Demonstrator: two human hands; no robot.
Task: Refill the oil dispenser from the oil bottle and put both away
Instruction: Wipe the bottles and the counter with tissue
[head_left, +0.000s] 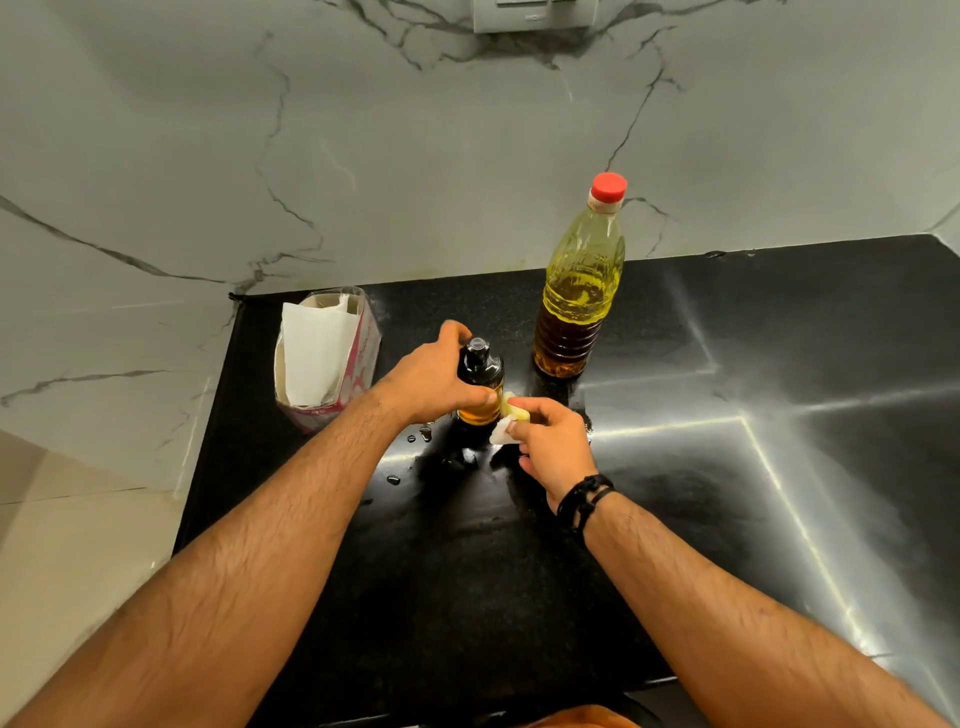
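Fingers of the left hand (434, 376) curl round the upper body of the oil dispenser (479, 382), which stands upright on the black surface (519, 571) with its dark pump top on. Fingers of the right hand (553, 447) pinch a small wad of tissue (511, 423) that looks oil-stained, pressed against the dispenser's lower right side. Amber oil shows through the lower part of the dispenser. Just behind and to the right stands the oil bottle (579, 291), upright, its red cap (609, 187) on, apart from both hands. A torn-open tissue box (324, 358) sits to the left near the wall, and drops of liquid (415, 434) lie on the surface around the dispenser's foot.

With both containers capped, the pouring looks finished; the step in hand seems to be wiping spilt oil off the dispenser. Next, by my reading, the wad must go round the remaining sides and the drops be dabbed up, with a firm hold since oily glass slips, before both are put away.

Hidden: the dispenser's far side and left flank behind the left hand, and its fill level under the dark top. Where the containers are stored is out of view.
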